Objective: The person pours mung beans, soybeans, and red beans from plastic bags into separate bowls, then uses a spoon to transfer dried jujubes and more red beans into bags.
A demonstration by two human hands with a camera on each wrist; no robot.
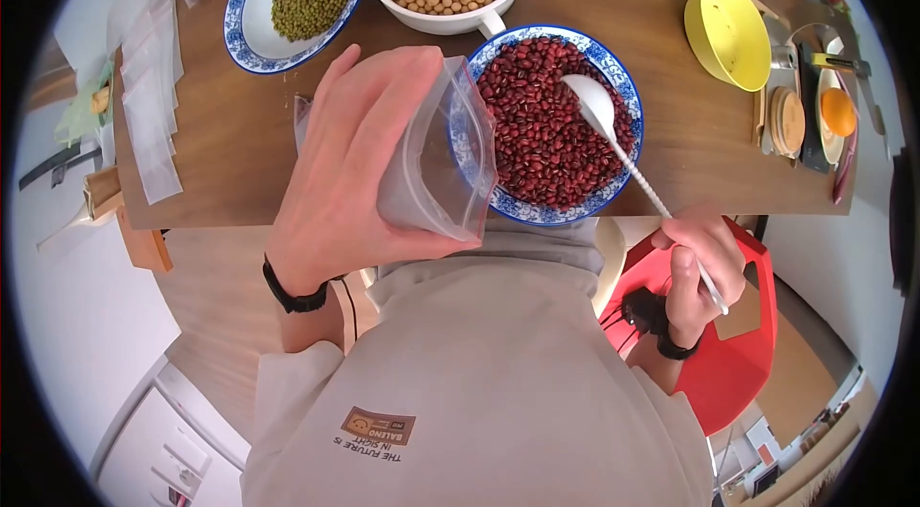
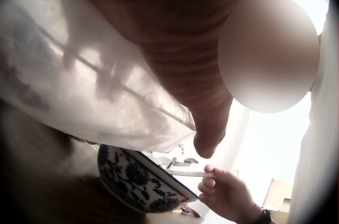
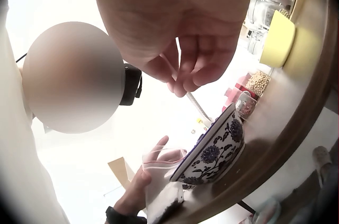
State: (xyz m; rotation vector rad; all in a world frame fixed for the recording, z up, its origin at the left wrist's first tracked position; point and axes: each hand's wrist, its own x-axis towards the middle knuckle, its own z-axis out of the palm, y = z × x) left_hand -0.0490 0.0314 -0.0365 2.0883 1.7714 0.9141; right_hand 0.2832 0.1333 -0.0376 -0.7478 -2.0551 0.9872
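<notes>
My left hand [image 1: 350,167] grips a clear plastic bag [image 1: 436,157], its mouth spread beside the left rim of a blue-and-white bowl [image 1: 635,114] of dark red beans [image 1: 541,124]. In my right hand [image 1: 707,263] is the ribbed handle of a white spoon [image 1: 594,104], whose head rests on the beans. The left wrist view shows the bag [image 2: 90,91] under the left hand [image 2: 175,38], next to the bowl [image 2: 137,179]. In the right wrist view the right hand [image 3: 185,33] pinches the handle above the bowl [image 3: 212,152]. The bag's lower part is hidden in the head view.
Behind stand a patterned bowl [image 1: 242,37] of green beans and a white handled bowl [image 1: 479,23] of tan beans. A yellow bowl [image 1: 724,33] and small utensils are at the right. Flat plastic bags [image 1: 149,114] lie at the left; a red chair [image 1: 728,378] is below right.
</notes>
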